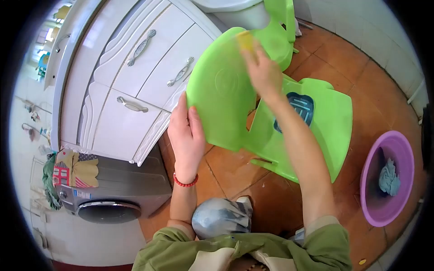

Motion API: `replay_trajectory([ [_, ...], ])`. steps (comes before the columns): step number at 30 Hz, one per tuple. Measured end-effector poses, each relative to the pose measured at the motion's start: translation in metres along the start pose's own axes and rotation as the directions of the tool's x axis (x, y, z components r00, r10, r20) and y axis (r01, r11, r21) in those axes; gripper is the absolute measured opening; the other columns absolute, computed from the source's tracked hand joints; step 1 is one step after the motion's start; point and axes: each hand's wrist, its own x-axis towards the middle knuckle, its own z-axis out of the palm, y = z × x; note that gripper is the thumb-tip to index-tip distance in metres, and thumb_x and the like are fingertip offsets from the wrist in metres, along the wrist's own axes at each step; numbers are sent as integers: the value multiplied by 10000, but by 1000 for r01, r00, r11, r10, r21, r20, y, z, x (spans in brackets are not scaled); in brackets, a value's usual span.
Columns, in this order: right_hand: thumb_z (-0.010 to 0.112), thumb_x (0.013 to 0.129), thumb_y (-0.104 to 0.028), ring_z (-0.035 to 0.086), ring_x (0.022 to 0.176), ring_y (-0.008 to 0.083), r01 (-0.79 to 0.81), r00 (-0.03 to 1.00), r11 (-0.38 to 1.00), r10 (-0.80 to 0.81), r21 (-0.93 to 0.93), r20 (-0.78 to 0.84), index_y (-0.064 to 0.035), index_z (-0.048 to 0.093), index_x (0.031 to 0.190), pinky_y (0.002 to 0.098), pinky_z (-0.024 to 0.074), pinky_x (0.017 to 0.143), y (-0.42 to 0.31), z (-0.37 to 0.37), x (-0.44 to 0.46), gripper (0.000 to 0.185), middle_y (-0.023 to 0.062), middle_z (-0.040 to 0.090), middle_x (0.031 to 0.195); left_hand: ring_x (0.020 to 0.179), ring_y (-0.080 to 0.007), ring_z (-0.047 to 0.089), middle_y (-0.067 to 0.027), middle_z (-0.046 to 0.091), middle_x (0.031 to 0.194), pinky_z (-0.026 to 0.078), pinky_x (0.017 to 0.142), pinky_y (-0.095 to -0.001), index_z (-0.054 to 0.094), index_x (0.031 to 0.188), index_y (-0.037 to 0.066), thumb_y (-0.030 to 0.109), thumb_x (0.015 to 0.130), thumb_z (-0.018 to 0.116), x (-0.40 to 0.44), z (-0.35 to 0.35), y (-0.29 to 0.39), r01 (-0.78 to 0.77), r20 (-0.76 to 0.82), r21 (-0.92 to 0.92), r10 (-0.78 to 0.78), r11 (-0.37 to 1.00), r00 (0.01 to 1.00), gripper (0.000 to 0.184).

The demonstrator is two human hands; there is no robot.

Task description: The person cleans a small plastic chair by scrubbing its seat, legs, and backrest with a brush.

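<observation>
In the head view, the green chair [219, 113] stands on the floor [361, 81], its back's long axis running roughly 12 to 6 o'clock, the seat toward 4. The left hand [186, 135] has its fingers closed on the back's 8 o'clock edge, thumb on the face. The right hand [266, 77] pinches a yellow, blurred sponge [245, 41] at the back's 1 o'clock rim; contact is hard to tell. From the left fingers the sponge lies toward 1 o'clock; the right hand is nearer the top.
</observation>
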Motion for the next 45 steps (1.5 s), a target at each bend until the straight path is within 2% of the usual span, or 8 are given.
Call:
replay_trajectory([
  [4, 541, 909, -400, 638, 616, 294, 90, 993, 992, -84, -84, 79, -127, 497, 1319, 404, 488, 558, -16, 15, -25, 494, 123, 614, 628, 759, -277, 598, -191, 602, 893, 467, 674, -348, 490, 1253, -59, 126, 954, 468, 3, -2, 5, 40, 37, -2, -40, 999, 999, 352],
  [7, 541, 907, -394, 620, 574, 311, 550, 823, 832, -554, -71, -122, -116, 487, 1322, 411, 482, 532, -31, 26, -39, 502, 120, 603, 604, 763, -266, 599, -196, 609, 913, 468, 682, -347, 492, 1261, -45, 136, 959, 461, 2, 5, -8, 11, -17, -61, -12, 998, 1000, 353],
  [11, 506, 922, -384, 618, 564, 356, 14, 996, 1000, -12, 19, -87, -130, 468, 1324, 477, 494, 525, -1, 4, 9, 478, 152, 594, 585, 779, -260, 613, -201, 618, 939, 472, 684, -347, 493, 1268, -31, 152, 968, 447, 0, 2, -3, 42, 10, -98, -41, 994, 999, 354],
  [14, 511, 921, -378, 621, 572, 361, 53, 999, 997, -53, -64, 7, -117, 464, 1322, 475, 493, 530, -12, 17, -11, 481, 158, 599, 593, 782, -273, 620, -208, 621, 944, 474, 687, -347, 490, 1271, -31, 150, 968, 441, 2, 0, 2, 49, 33, -87, -46, 995, 998, 356],
  [18, 495, 926, -398, 647, 708, 351, 653, 734, 756, -646, -46, -209, -92, 428, 1361, 424, 508, 629, -23, 40, -52, 536, 190, 655, 771, 775, -280, 618, -218, 625, 937, 474, 687, -347, 489, 1267, -30, 147, 963, 443, 4, 4, -15, -35, -22, -73, 33, 997, 999, 355],
  [21, 470, 919, -448, 644, 852, 355, -161, 934, 974, 202, -157, 295, -130, 412, 1383, 421, 504, 744, -5, -17, -12, 565, 200, 660, 930, 771, -279, 618, -224, 627, 927, 473, 683, -343, 491, 1256, -34, 149, 959, 442, 4, 3, -3, -14, -5, -130, 14, 991, 1000, 352],
  [35, 611, 816, -275, 626, 898, 326, 255, 796, 642, 285, -723, 534, -130, 625, 1157, 427, 497, 789, 44, -123, -45, 370, 144, 666, 920, 1120, -198, 528, -171, 534, 1238, 418, 943, -301, 365, 1327, -102, 24, 882, 522, 14, -12, -8, 219, 327, -505, -50, 835, 944, 489],
  [45, 563, 854, -267, 640, 835, 333, 438, 633, 681, 231, -587, 739, -142, 623, 1133, 440, 509, 748, -9, -140, -90, 312, 148, 662, 892, 1279, -195, 406, -139, 432, 1386, 305, 1061, -314, 290, 1407, -61, 29, 897, 554, 15, -47, -34, 290, 533, -599, 101, 746, 840, 581],
])
